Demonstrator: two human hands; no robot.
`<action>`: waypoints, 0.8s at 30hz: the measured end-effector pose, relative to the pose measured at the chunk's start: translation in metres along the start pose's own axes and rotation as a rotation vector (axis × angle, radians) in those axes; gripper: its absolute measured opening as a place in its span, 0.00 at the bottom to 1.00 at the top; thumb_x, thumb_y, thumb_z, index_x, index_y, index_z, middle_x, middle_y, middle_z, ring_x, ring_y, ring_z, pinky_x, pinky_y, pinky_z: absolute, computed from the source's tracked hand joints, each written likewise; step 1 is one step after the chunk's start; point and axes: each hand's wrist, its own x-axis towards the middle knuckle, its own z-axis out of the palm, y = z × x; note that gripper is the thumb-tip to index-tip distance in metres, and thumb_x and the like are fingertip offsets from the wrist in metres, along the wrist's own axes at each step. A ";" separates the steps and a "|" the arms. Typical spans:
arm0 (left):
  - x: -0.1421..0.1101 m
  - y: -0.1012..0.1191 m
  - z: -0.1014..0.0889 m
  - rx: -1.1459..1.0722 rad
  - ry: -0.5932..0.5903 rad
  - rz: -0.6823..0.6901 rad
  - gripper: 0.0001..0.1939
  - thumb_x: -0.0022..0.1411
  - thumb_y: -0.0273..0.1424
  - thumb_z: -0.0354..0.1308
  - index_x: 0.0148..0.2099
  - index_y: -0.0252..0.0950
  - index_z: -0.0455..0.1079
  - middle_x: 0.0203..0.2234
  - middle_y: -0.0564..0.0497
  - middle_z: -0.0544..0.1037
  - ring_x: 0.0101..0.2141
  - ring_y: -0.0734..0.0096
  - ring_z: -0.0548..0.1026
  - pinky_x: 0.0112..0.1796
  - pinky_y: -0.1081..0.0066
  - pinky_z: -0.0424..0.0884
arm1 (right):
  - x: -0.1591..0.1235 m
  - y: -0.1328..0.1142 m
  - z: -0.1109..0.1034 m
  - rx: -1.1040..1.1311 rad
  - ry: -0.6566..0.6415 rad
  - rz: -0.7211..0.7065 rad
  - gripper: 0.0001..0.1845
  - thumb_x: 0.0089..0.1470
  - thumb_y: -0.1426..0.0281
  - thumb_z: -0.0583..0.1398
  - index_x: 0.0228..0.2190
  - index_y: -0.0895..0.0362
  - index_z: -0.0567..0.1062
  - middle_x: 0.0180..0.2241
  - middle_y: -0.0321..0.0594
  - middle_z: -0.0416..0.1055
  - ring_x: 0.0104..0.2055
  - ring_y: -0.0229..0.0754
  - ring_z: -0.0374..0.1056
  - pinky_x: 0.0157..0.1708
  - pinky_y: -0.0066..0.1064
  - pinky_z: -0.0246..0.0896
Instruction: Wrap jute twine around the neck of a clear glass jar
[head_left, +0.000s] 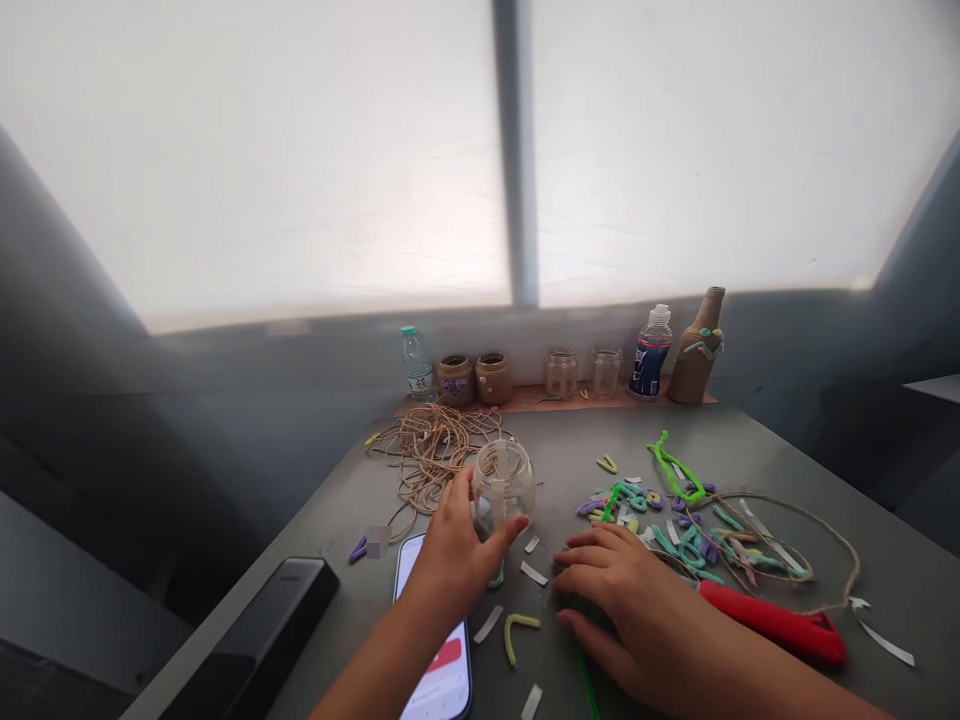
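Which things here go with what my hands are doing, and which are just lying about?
Likely part of the job:
glass jar, held in your left hand
jute twine
pipe-cleaner pieces beside your right hand

Probably just lying about:
smartphone
green-capped water bottle
blue-labelled sports bottle

This looks like a craft corner, whether in a home or a studio I cannot tell. A grey table (562,430) stands against a wall below large pale, bright panels (300,180). Just beyond the left grip (459,535) lies tangled twine (435,440), with twine-wrapped jars (455,387) farther back; beyond and right of the right grip (622,580), colourful pipe-cleaner pieces (663,541) are scattered.
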 end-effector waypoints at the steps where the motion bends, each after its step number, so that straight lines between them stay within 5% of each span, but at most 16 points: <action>1: 0.000 0.002 -0.003 0.000 -0.031 0.002 0.35 0.56 0.43 0.67 0.62 0.36 0.64 0.57 0.36 0.75 0.59 0.44 0.72 0.58 0.49 0.66 | 0.000 0.002 0.000 -0.008 0.013 0.004 0.09 0.62 0.68 0.60 0.43 0.48 0.79 0.47 0.35 0.81 0.56 0.52 0.69 0.62 0.49 0.51; 6: 0.005 0.007 -0.020 -0.006 -0.110 0.000 0.36 0.54 0.45 0.69 0.61 0.37 0.66 0.55 0.38 0.79 0.57 0.46 0.75 0.56 0.54 0.70 | 0.004 0.018 -0.003 -0.042 0.112 0.031 0.10 0.63 0.67 0.60 0.42 0.50 0.81 0.49 0.39 0.80 0.55 0.53 0.69 0.60 0.49 0.55; 10: 0.008 0.010 -0.030 0.013 -0.057 -0.014 0.33 0.64 0.53 0.57 0.60 0.34 0.66 0.56 0.36 0.77 0.57 0.49 0.75 0.56 0.56 0.70 | 0.007 0.024 -0.003 -0.036 0.160 -0.005 0.11 0.63 0.67 0.60 0.45 0.51 0.81 0.47 0.41 0.81 0.53 0.53 0.70 0.57 0.48 0.59; 14: 0.010 0.020 -0.038 0.090 -0.052 0.001 0.29 0.70 0.54 0.44 0.48 0.36 0.75 0.44 0.40 0.83 0.47 0.49 0.80 0.49 0.55 0.73 | 0.007 0.019 -0.001 -0.016 0.141 -0.018 0.11 0.62 0.69 0.60 0.44 0.51 0.81 0.46 0.40 0.81 0.51 0.51 0.71 0.55 0.45 0.61; 17: 0.007 0.034 -0.048 0.170 -0.054 -0.014 0.29 0.70 0.53 0.44 0.44 0.37 0.77 0.41 0.40 0.84 0.45 0.46 0.80 0.48 0.51 0.73 | 0.005 0.016 0.000 -0.004 0.121 -0.017 0.11 0.62 0.69 0.61 0.44 0.51 0.81 0.46 0.40 0.80 0.51 0.50 0.71 0.55 0.44 0.61; 21: -0.024 0.047 -0.057 0.280 -0.002 -0.042 0.24 0.63 0.51 0.56 0.51 0.39 0.77 0.49 0.39 0.81 0.51 0.36 0.76 0.51 0.43 0.69 | 0.004 0.014 0.000 0.006 0.103 -0.028 0.11 0.62 0.69 0.61 0.44 0.52 0.82 0.46 0.41 0.80 0.51 0.51 0.71 0.55 0.44 0.61; 24: -0.078 0.047 -0.051 0.308 0.080 0.028 0.18 0.63 0.45 0.60 0.51 0.45 0.77 0.48 0.43 0.81 0.51 0.40 0.77 0.52 0.45 0.72 | 0.005 0.012 -0.002 0.011 0.098 -0.046 0.11 0.63 0.69 0.60 0.44 0.52 0.82 0.47 0.43 0.80 0.51 0.51 0.71 0.55 0.45 0.61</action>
